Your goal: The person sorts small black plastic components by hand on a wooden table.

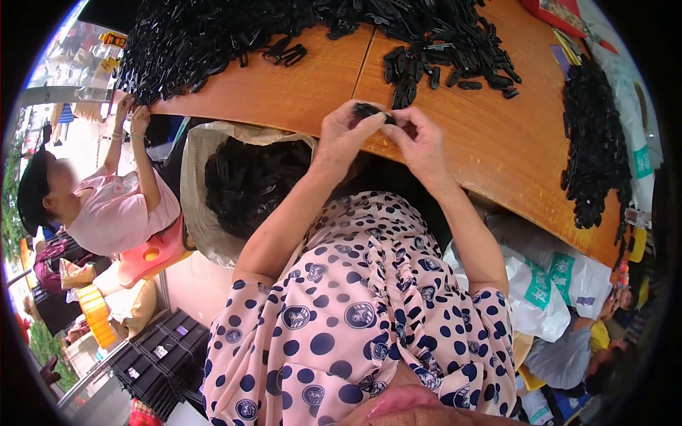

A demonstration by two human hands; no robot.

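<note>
My left hand [341, 138] and my right hand [424, 145] meet just above the near edge of the wooden table [284, 106]. Between the left fingers is a small black plastic piece [366, 111], its exact kind unclear. The right fingertips pinch at its right end, close to the left thumb. Beyond my hands lies a loose cluster of small black plastic pieces [406, 74], joined to a large heap [234, 39] of similar long, narrow ones across the far side.
Left of my lap stands an open pale sack [193, 167] of black parts. Another black pile [595, 135] lies along the table's right side. A person in pink [128, 206] sits at the left, hands at the heap. White plastic bags [536, 291] lie below the table at right.
</note>
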